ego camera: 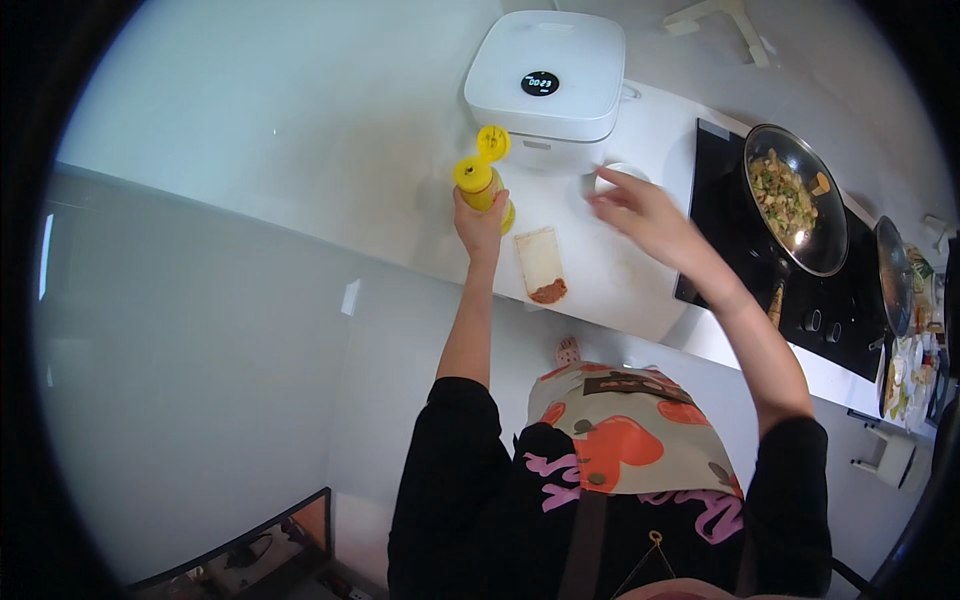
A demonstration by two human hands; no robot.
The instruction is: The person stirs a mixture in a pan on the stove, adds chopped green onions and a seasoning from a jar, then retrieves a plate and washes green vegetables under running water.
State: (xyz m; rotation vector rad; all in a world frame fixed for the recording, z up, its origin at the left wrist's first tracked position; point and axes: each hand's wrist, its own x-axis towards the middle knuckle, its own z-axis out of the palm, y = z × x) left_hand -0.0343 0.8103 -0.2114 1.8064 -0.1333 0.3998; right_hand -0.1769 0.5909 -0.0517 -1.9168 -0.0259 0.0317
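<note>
My left hand (pixel 478 225) is wrapped around a yellow plastic bottle (pixel 506 214) above the worktop. The bottle's round yellow flip lid (pixel 493 142) is swung up, showing a dark opening in the cap (pixel 472 174). Motion blurs my right hand (pixel 637 210), whose fingers are apart with nothing visible in them. Partly behind its fingers is a small round white dish (pixel 626 174). Between my hands and nearer to me, a flat pale packet (pixel 538 255) lies on the white worktop (pixel 600 292), reddish-brown matter at its near end.
A white rice cooker (pixel 555 56) with a lit display stands beyond my hands. Right of them, a frying pan (pixel 787 202) holding chopped food under a glass lid sits on a black cooktop (pixel 720 225). Another lidded pan (pixel 894 274) is farther right.
</note>
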